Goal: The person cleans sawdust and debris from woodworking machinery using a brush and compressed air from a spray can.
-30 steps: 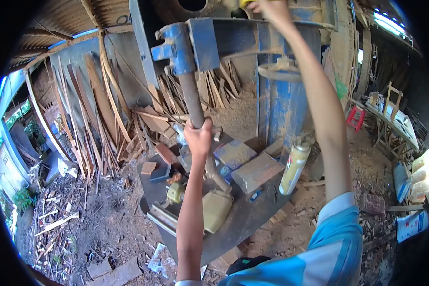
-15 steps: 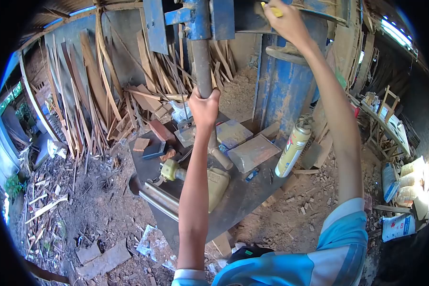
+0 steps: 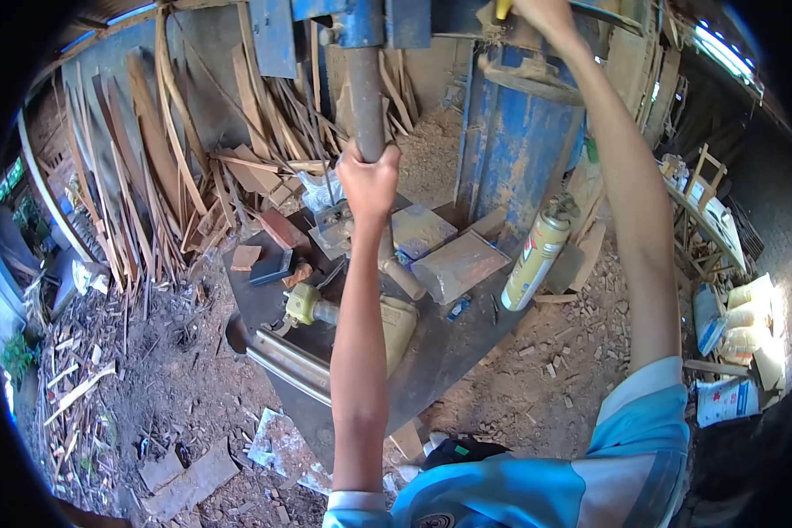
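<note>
My left hand is closed around the lower part of an upright grey metal pipe. The pipe runs up into a blue metal bracket on a machine. My right hand is raised at the top edge, partly cut off by the frame. Its fingers are closed on a small yellow object, whose kind I cannot make out. Just below that hand is a dusty round metal wheel beside a blue metal column.
A dark metal table below bears a spray can, a yellowish power tool, wood blocks and a flat tray-like piece. Planks lean on the back wall. Wood scraps litter the ground.
The view has tilted and shifted slightly, so the table appears a little higher and further left. My left hand stays on the pipe; my right hand sits higher, nearer the top edge.
</note>
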`<move>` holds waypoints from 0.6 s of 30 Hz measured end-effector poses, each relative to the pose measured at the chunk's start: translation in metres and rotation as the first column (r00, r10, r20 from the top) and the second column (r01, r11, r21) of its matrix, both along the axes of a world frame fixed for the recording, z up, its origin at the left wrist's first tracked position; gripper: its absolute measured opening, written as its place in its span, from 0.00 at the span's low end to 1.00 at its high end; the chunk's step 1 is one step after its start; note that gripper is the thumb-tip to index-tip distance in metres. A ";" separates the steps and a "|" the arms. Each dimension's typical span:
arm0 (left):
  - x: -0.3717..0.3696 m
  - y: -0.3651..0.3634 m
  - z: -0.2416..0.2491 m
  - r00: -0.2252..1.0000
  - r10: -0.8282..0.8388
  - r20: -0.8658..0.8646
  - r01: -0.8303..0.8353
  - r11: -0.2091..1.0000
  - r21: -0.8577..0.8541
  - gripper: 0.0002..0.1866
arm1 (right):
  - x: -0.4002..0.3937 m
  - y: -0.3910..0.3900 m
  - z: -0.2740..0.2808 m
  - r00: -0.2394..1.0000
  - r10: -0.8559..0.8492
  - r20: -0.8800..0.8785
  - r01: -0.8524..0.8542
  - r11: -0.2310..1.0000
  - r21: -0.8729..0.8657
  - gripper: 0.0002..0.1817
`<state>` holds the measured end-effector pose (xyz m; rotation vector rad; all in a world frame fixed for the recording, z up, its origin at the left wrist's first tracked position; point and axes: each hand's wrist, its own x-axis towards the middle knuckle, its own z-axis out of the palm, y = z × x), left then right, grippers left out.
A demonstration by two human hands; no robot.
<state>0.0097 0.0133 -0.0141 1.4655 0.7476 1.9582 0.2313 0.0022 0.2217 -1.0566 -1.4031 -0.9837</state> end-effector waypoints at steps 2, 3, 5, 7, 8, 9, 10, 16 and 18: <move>0.000 -0.004 0.003 1.000 -0.027 0.001 0.027 0.999 -0.021 0.10 | 0.007 0.016 -0.019 0.879 0.426 -0.216 -0.477 0.796 -0.373 0.07; -0.002 -0.004 0.003 0.999 -0.042 -0.014 0.041 0.999 -0.031 0.10 | -0.005 0.016 -0.025 0.972 0.223 -0.071 -0.234 0.932 -0.277 0.07; -0.001 -0.002 0.001 0.999 -0.044 -0.027 0.043 0.999 -0.031 0.10 | -0.017 0.003 -0.022 0.999 0.004 -0.032 -0.010 0.978 -0.209 0.07; -0.001 0.000 0.000 1.000 -0.015 -0.019 0.015 1.000 -0.004 0.10 | -0.020 -0.016 0.000 0.982 0.035 -0.184 -0.094 0.941 -0.325 0.07; 0.000 0.004 -0.002 1.000 0.016 -0.014 -0.015 0.999 0.047 0.10 | -0.004 -0.004 0.006 0.986 0.060 -0.155 -0.100 0.960 -0.261 0.07; 0.000 0.006 0.000 1.000 0.023 -0.012 -0.023 0.999 0.047 0.10 | -0.002 0.004 0.005 0.951 0.221 -0.218 -0.279 0.917 -0.284 0.07; 0.001 0.004 -0.001 1.000 0.023 -0.020 -0.022 0.999 0.036 0.10 | 0.003 0.009 -0.003 0.884 0.362 -0.294 -0.445 0.844 -0.300 0.07; -0.002 -0.003 0.002 0.999 -0.042 -0.019 0.041 0.999 -0.036 0.09 | -0.032 -0.041 0.000 0.981 0.089 -0.175 -0.149 0.916 -0.372 0.07; -0.002 0.004 0.000 0.999 -0.010 -0.032 0.011 1.000 0.010 0.09 | -0.011 -0.034 0.002 0.993 0.120 0.010 -0.113 0.957 -0.268 0.07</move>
